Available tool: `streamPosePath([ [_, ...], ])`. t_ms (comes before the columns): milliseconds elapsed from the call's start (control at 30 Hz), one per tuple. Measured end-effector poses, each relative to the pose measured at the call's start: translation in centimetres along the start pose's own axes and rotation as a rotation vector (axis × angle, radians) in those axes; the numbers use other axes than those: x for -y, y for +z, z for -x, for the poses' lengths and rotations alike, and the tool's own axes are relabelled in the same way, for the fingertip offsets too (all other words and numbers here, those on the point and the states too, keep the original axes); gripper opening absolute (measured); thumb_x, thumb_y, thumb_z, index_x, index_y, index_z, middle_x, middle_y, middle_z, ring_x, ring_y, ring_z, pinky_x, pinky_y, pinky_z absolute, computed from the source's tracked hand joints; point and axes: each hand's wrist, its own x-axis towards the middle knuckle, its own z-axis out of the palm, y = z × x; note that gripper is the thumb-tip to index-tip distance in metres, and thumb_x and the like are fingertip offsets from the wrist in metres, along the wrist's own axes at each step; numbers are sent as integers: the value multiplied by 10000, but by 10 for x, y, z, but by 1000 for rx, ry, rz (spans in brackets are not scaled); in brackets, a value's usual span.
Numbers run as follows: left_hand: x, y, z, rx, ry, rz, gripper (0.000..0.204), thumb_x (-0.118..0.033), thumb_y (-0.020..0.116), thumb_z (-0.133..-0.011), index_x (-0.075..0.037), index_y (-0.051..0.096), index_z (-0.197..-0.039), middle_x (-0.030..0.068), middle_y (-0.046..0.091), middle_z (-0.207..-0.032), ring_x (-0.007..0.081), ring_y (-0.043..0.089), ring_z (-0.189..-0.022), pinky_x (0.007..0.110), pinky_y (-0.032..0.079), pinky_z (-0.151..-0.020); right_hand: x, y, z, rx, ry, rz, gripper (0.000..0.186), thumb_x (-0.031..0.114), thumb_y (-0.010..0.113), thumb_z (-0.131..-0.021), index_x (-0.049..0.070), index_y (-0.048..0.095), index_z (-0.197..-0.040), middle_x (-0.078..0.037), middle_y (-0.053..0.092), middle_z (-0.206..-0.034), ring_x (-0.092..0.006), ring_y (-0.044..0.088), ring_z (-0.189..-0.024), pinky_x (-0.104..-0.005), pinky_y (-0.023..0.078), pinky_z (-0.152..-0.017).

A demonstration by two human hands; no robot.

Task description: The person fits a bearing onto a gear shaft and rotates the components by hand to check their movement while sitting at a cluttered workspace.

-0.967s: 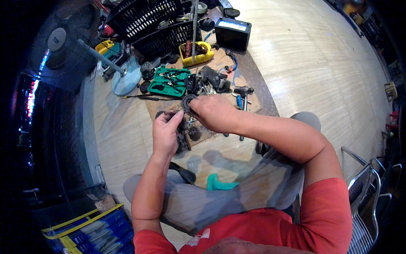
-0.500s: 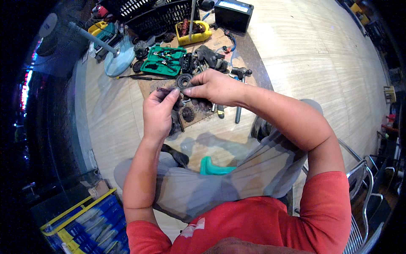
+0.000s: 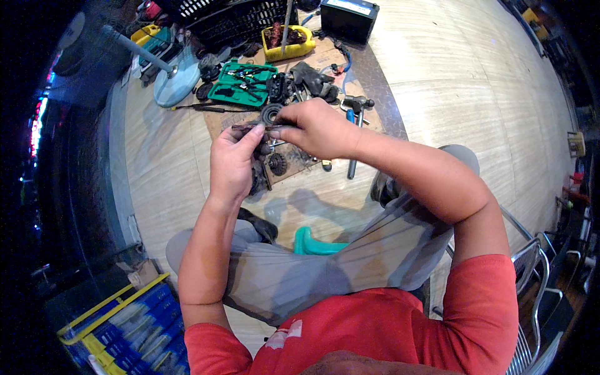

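Observation:
My left hand (image 3: pixel 230 164) is closed in a pinch on a thin, dark, brownish strip-like piece (image 3: pixel 242 127). Opposite it, my right hand (image 3: pixel 320 130) has its fingers pinched at the strip's other end, their tips partly hidden. Just beyond the fingertips shows a dark ring-shaped part (image 3: pixel 270 113), like a bearing; whether a finger touches it I cannot tell. Below the hands, a dark toothed gear (image 3: pixel 278 164) lies on a brown cardboard sheet (image 3: pixel 297 170). Right of my right hand lie a hammer (image 3: pixel 357 105) and a blue-handled tool (image 3: pixel 350 116).
Farther off are an open green tool case (image 3: pixel 240 84), dark gloves (image 3: pixel 312 78), a cut yellow jug (image 3: pixel 289 45) of parts, a black crate (image 3: pixel 231 28) and a black battery (image 3: pixel 349 20). A round-based stand (image 3: pixel 177 84) is at left, a green stool (image 3: pixel 319 244) between my legs.
The strip now lies level between both hands, crossing before the ring's near edge. My right hand has shifted slightly, and the ring shows less fully than before.

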Motion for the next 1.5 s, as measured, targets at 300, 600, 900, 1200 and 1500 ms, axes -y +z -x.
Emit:
streamPosePath([
  [300,-5,8,3,-4,-23,25,128,-120,600,-906,-4,639,-943,41,661,-842,95,601,-705,232,480,-650,-2,-10,-6,121,184,-225,304,294,605,-871,-3,670,-865,-217,639,-763,-375,625,-725,-433,492,-664],
  [600,-7,10,4,-51,-32,29,129,-122,609,-904,-3,632,-949,33,658,-838,89,596,-668,224,472,-609,-5,3,3,-161,-176,164,278,258,619,-890,-19,649,-891,-143,626,-686,-280,598,-609,-371,462,-579],
  [900,-5,8,5,-18,0,24,144,-100,612,-895,12,625,-985,46,663,-851,105,618,-705,234,507,-664,-6,-8,-4,177,275,-425,297,281,606,-910,-12,653,-919,-40,573,-618,-118,505,-560,-301,427,-538],
  [1200,-6,7,3,-22,-77,47,140,-95,616,-884,2,624,-984,43,664,-812,88,604,-660,221,471,-576,-4,-1,1,-134,-142,133,296,282,607,-862,6,649,-766,-210,617,-699,-392,622,-728,-452,495,-660],
  [1500,-4,5,3,29,-54,34,147,-88,605,-892,7,613,-1004,52,662,-886,105,620,-731,247,512,-652,-5,-9,-1,154,239,-370,245,233,608,-895,-5,663,-918,-171,617,-695,-226,559,-583,-348,459,-588],
])
